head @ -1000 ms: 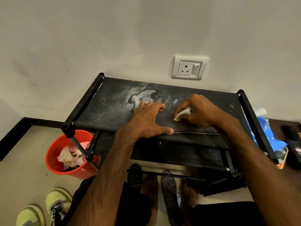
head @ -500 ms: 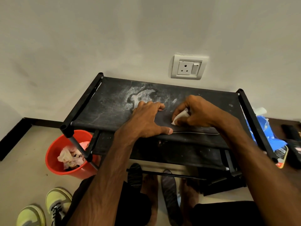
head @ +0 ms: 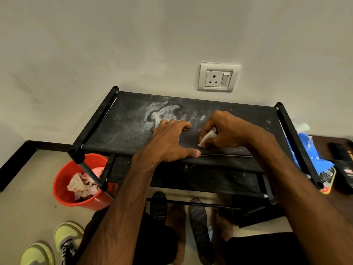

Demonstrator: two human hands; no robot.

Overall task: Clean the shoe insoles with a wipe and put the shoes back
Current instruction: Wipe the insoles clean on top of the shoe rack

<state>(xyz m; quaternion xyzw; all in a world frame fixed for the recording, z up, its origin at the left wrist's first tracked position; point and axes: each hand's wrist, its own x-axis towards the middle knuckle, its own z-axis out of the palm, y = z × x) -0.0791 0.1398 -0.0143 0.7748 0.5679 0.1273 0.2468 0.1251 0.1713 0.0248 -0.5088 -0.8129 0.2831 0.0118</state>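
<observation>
A dark insole [head: 236,150] with a pale edge lies along the front of the black shoe rack's top shelf [head: 122,129]. My left hand [head: 172,142] presses flat on the insole's left end, thumb stretched along the front edge. My right hand [head: 227,131] grips a crumpled white wipe [head: 207,137] and holds it against the insole just right of my left hand. Two more dark insoles [head: 198,220] lie on the floor between my bare feet. A pair of yellow-green shoes [head: 66,240] stands at the lower left.
A red bucket [head: 63,188] holding used wipes stands under the rack's left corner. A blue wipe pack [head: 313,155] and a dark remote [head: 343,163] lie to the right of the rack. The wall with a socket [head: 217,78] is right behind.
My right hand has slid the wipe a little leftward and nearer along the insole, toward my left thumb. My left hand has stayed pressed in place.
</observation>
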